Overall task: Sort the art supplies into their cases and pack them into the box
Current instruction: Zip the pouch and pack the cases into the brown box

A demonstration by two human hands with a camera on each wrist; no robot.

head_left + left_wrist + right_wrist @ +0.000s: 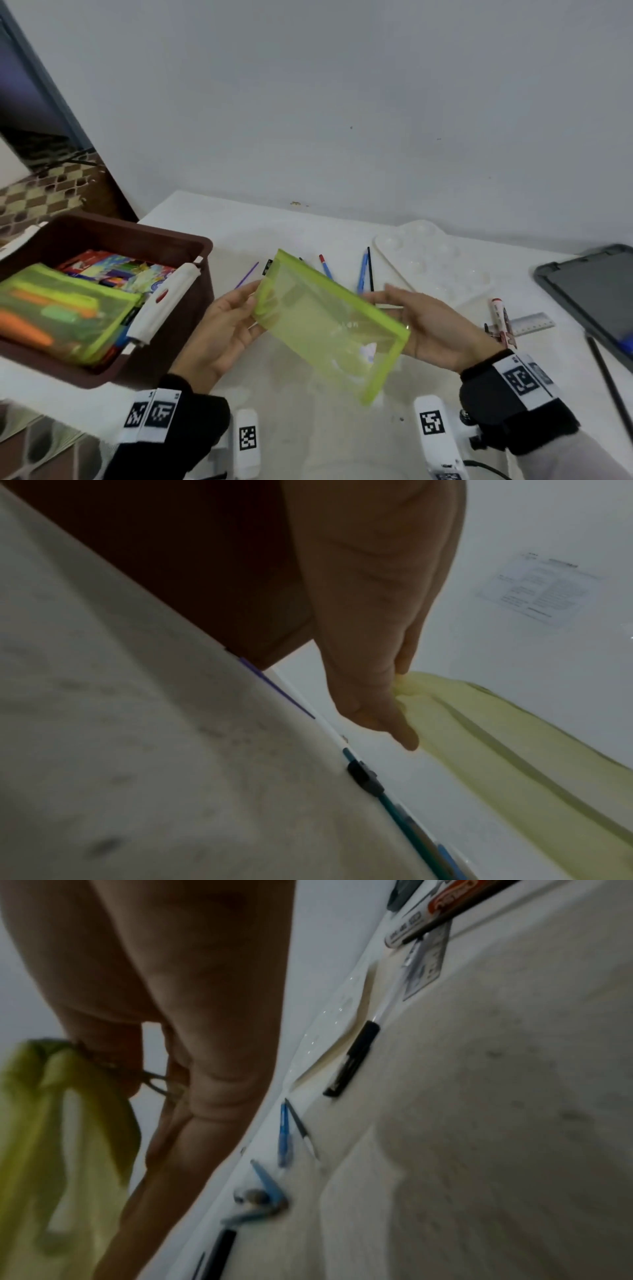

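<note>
- Both hands hold a lime-green mesh pouch (pixel 329 325) in the air above the white table (pixel 212 233), tilted so its far-left corner is highest.
- The left hand (pixel 222 329) pinches the pouch's left end; the left wrist view shows its fingers (pixel 377 696) gripping bunched green fabric.
- The right hand (pixel 435 329) holds the right end, fingers stretched along the top edge and behind the mesh.
- The pouch looks empty; the table shows through it.
- To the left stands a brown box (pixel 144 240) holding a filled green mesh pouch (pixel 61 308) and a colourful printed pack (pixel 120 270); a white handle (pixel 164 301) lies on its near rim.
- Beyond the held pouch, on the table: a purple stick (pixel 247 274), a red-capped blue pen (pixel 326 266), a blue pen (pixel 362 274) touching a thin black brush (pixel 370 269).
- A clear paint palette (pixel 435 260) sits at the back right, with a marker (pixel 500 317) and a ruler (pixel 534 323) near the right wrist, and a dark tablet (pixel 596 291) at the far right.
</note>
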